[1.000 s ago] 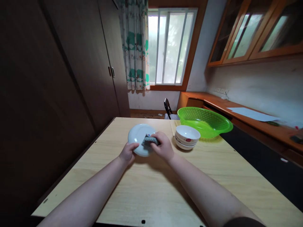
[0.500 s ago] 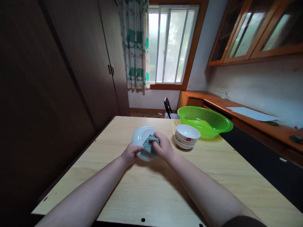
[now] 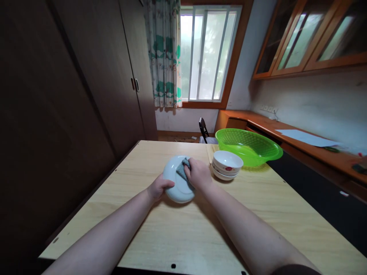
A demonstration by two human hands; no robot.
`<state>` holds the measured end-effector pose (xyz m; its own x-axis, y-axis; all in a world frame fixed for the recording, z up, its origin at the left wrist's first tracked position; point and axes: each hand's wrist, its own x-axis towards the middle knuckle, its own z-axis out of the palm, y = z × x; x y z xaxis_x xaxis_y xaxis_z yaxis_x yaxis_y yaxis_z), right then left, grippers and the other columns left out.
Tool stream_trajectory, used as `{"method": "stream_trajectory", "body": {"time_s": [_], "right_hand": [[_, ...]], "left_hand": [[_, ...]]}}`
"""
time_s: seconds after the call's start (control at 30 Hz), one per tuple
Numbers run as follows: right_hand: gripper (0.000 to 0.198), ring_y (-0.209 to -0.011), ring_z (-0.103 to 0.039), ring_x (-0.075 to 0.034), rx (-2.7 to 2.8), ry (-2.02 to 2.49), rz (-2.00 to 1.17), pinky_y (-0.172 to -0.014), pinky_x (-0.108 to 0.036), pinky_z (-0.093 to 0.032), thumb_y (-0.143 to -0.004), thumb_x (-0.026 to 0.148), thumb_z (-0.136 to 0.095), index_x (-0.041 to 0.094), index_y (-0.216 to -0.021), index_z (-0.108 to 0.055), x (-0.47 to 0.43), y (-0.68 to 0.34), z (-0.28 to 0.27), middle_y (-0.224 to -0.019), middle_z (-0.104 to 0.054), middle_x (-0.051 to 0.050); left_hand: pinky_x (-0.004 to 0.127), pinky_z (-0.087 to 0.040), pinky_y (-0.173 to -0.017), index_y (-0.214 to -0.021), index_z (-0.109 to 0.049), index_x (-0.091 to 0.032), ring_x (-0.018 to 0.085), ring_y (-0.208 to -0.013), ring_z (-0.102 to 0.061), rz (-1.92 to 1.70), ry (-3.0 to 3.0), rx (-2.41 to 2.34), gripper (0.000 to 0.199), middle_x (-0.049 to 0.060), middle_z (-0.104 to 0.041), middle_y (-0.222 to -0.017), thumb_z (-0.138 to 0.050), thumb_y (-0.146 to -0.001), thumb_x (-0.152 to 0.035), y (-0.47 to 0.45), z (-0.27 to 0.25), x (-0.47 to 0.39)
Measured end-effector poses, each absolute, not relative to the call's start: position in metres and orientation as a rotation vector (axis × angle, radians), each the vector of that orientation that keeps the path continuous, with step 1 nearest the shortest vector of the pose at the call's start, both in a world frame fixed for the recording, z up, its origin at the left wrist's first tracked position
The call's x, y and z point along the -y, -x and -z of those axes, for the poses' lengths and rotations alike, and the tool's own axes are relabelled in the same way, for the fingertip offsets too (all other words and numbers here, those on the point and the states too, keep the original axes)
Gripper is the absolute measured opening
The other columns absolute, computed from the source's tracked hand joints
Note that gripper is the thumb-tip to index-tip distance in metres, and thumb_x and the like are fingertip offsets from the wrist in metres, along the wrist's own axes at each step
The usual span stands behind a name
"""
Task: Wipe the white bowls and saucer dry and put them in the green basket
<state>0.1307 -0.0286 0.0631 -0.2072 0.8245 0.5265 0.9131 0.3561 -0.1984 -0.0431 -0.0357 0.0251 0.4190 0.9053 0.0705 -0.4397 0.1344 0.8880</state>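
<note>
A white plate (image 3: 174, 191) is tilted above the middle of the wooden table. My left hand (image 3: 158, 186) grips its left rim, with the thumb lying on the face. Bunched in my right hand (image 3: 200, 175) is a grey-blue cloth (image 3: 181, 170), pressed against the plate's upper right part. The right fingers are curled round the cloth and partly hidden. Just right of that hand stands a stack of white bowls (image 3: 227, 162) with a red motif on the side.
Behind the bowls sits a large green plastic basket (image 3: 246, 147) at the table's (image 3: 169, 233) far right corner. Thin wooden chopsticks (image 3: 209, 153) lie beside the stack. A folding chair (image 3: 203, 129) stands past the far edge, and a dark wardrobe (image 3: 86, 76) flanks the left.
The plate has shifted slightly right and toward me, and its tilt has changed. My right hand has carried the cloth from the plate's middle to its upper right.
</note>
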Motion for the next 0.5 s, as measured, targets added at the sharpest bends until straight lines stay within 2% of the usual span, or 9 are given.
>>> {"method": "stream_trajectory", "body": {"time_s": [0.13,0.33,0.5], "right_hand": [[0.021,-0.074,-0.056,-0.021,2.023,1.634,0.258,-0.061,-0.029,-0.028,-0.089,0.032,-0.042,0.017,-0.087,-0.056,0.03,-0.129,-0.066,-0.079,-0.065,-0.009],[0.02,-0.073,-0.056,-0.019,2.244,1.417,0.225,-0.062,-0.029,-0.029,-0.089,0.032,-0.045,0.017,-0.091,-0.057,0.049,-0.104,-0.054,-0.079,-0.066,-0.007],[0.021,-0.074,-0.058,-0.02,2.069,1.651,0.22,-0.061,-0.028,-0.029,-0.091,0.033,-0.041,0.016,-0.094,-0.054,0.03,-0.123,-0.06,-0.082,-0.066,-0.009]], "left_hand": [[0.037,-0.047,-0.077,-0.097,-0.069,-0.01,0.031,-0.087,-0.063,-1.047,-1.014,-0.536,0.045,0.014,-0.071,-0.088,-0.07,-0.051,-0.013,0.043,-0.022,0.036],[0.03,-0.047,-0.062,-0.076,-0.069,-0.011,0.022,-0.064,-0.063,-1.058,-0.991,-0.609,0.027,0.008,-0.07,-0.07,-0.067,-0.05,-0.011,0.045,-0.014,0.031],[0.035,-0.047,-0.073,-0.092,-0.069,-0.009,0.029,-0.082,-0.064,-1.098,-1.008,-0.595,0.042,0.013,-0.072,-0.086,-0.067,-0.05,-0.012,0.043,-0.023,0.033]]}}
